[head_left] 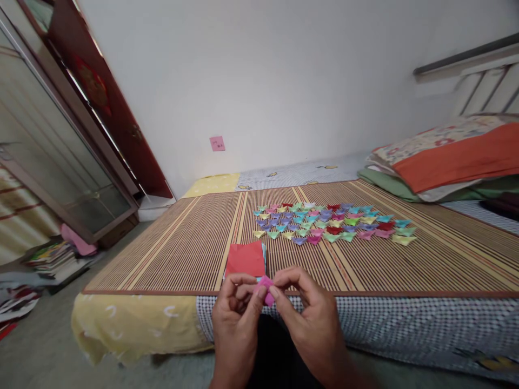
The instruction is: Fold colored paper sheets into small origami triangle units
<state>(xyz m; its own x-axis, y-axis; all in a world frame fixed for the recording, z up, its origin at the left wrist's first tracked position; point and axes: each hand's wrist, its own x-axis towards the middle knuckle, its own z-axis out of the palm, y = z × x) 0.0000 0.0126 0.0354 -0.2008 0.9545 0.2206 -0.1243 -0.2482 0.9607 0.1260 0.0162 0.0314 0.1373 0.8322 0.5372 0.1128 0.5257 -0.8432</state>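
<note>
Between my two hands is a small piece of folded pink paper (266, 290), held up just in front of the bed's near edge. My left hand (237, 319) pinches it from the left with thumb and fingers. From the other side, my right hand (310, 319) grips its right edge between thumb and forefinger. Right behind the fingers lies a stack of square paper (245, 258), a red sheet on top and other colours showing at its edges. Beyond it, to the right, rows of small folded paper pieces (324, 223) in many colours are spread out.
A striped bamboo mat (174, 243) covers the bed. Pillows and folded bedding (450, 151) are piled at the far right. A pink note (217, 143) is stuck to the white wall. On the left are a glass-panelled door (60, 140) and a pile of books (52, 258).
</note>
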